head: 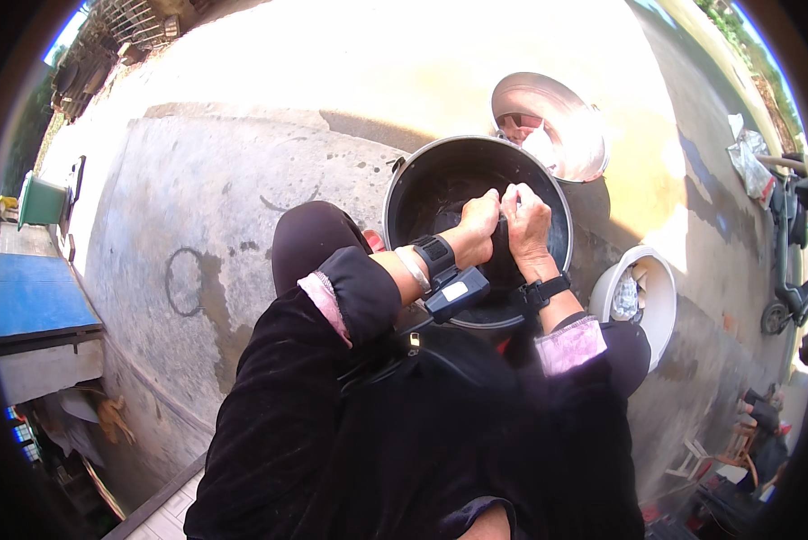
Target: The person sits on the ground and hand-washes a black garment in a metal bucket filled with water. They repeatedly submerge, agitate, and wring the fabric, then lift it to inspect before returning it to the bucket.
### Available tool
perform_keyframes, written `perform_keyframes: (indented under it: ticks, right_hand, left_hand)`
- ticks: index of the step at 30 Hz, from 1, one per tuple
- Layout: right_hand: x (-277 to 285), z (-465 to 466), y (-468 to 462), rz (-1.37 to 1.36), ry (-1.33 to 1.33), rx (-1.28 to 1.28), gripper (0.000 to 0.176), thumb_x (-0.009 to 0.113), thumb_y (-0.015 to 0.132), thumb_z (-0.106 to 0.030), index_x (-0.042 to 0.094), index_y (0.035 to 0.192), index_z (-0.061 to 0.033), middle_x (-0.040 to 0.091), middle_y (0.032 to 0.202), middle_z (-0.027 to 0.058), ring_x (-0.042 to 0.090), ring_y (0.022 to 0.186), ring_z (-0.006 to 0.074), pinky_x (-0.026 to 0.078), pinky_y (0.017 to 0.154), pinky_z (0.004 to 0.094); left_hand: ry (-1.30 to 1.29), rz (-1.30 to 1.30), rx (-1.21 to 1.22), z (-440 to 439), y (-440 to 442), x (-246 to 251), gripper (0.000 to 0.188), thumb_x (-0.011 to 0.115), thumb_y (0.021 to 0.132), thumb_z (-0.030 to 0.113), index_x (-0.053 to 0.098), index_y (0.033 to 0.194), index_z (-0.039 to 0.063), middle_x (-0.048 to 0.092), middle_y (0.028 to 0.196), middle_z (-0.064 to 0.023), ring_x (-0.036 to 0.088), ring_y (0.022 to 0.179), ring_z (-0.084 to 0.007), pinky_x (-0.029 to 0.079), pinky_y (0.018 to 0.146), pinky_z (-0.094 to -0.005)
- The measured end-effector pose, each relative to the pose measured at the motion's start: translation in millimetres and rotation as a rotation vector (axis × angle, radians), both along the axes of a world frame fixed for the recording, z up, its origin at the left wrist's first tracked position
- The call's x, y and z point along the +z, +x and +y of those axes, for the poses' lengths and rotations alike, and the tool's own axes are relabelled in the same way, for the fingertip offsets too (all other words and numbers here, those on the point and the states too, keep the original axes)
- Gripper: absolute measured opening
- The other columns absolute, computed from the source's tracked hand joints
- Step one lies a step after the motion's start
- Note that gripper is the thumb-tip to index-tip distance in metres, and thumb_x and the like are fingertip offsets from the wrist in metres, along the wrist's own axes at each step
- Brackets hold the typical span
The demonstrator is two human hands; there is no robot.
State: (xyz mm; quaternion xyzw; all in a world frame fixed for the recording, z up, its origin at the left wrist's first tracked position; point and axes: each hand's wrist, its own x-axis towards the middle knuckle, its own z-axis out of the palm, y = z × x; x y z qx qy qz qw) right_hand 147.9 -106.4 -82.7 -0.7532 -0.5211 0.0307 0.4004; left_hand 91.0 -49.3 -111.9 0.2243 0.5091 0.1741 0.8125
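Before my knees stands a round metal pot point(414, 192) with a dark inside and a pale rim. Both hands are together over it, fingers curled and nearly touching. My left hand point(477, 226) and my right hand point(529, 219) grip what looks like a dark wet cloth point(505, 253), which hangs down between them into the pot. More dark material lies lower in the pot, too dim to make out. Fingertips and the gripped part are mostly hidden by the hands.
Behind the pot, a shiny metal basin point(583, 131) holds pink and white items. A white plastic tub point(660, 317) with small things stands right. Wet patches mark the concrete floor point(262, 175). A blue-topped surface point(39, 293) is at left, a wheeled scooter-like object point(785, 270) far right.
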Motion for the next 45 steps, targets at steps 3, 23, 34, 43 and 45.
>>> perform_keyframes:
  ticks: [3, 23, 34, 43, 45]
  right_hand:
    - [-3.1, -2.9, -5.5, -0.051, 0.039, -0.033, 0.023, 0.052, 0.086, -0.019, 0.052, 0.072, -0.0017, 0.056, 0.065, 0.0195, 0.058, 0.064, 0.0379, 0.044, 0.054, 0.0434]
    - [9.7, -0.3, 1.7, -0.073, -0.099, -0.170, 0.026, 0.049, 0.089, -0.021, 0.051, 0.071, -0.0021, 0.056, 0.064, 0.0198, 0.057, 0.062, 0.0387, 0.044, 0.054, 0.0442]
    - [-10.0, -7.6, 15.9, 0.014, -0.101, -0.002, 0.022, 0.051, 0.088, -0.020, 0.052, 0.076, -0.0010, 0.056, 0.067, 0.0195, 0.057, 0.065, 0.0389, 0.045, 0.056, 0.0442]
    - [21.8, -21.3, 79.0, 1.017, -0.157, 0.229, 0.021, 0.061, 0.087, -0.025, 0.062, 0.081, -0.0046, 0.056, 0.077, -0.0047, 0.049, 0.073, 0.0048, 0.039, 0.068, 0.0201]
    - [32.0, -23.2, 75.5, 1.084, -0.170, 0.291, 0.019, 0.066, 0.084, -0.024, 0.062, 0.083, -0.0055, 0.056, 0.080, -0.0036, 0.048, 0.075, 0.0031, 0.039, 0.069, 0.0191]
  left_hand:
    - [0.070, -0.097, 0.081, 6.5, -3.2, -0.3, 0.031, 0.045, 0.092, 0.034, 0.057, 0.085, 0.007, 0.057, 0.078, -0.0062, 0.054, 0.069, -0.0176, 0.045, 0.061, -0.0353]
    - [-0.106, -0.116, -0.055, -1.8, -5.5, 8.5, 0.028, 0.043, 0.093, 0.030, 0.057, 0.078, 0.011, 0.058, 0.075, -0.0044, 0.054, 0.072, -0.0185, 0.045, 0.065, -0.0354]
    - [-0.300, -0.282, -0.111, 11.8, -11.8, 12.5, 0.031, 0.048, 0.092, 0.035, 0.055, 0.072, 0.013, 0.057, 0.067, -0.0019, 0.054, 0.059, -0.0189, 0.048, 0.059, -0.0353]
    - [0.518, -0.221, -0.659, 24.0, -22.8, 41.4, 0.038, 0.055, 0.088, 0.046, 0.063, 0.091, 0.008, 0.061, 0.076, -0.0005, 0.057, 0.068, -0.0086, 0.047, 0.066, -0.0234]
    - [0.439, -0.190, -0.933, 25.1, -25.4, 39.8, 0.031, 0.064, 0.085, 0.032, 0.065, 0.097, 0.004, 0.064, 0.085, -0.0007, 0.058, 0.075, -0.0066, 0.046, 0.070, -0.0206]
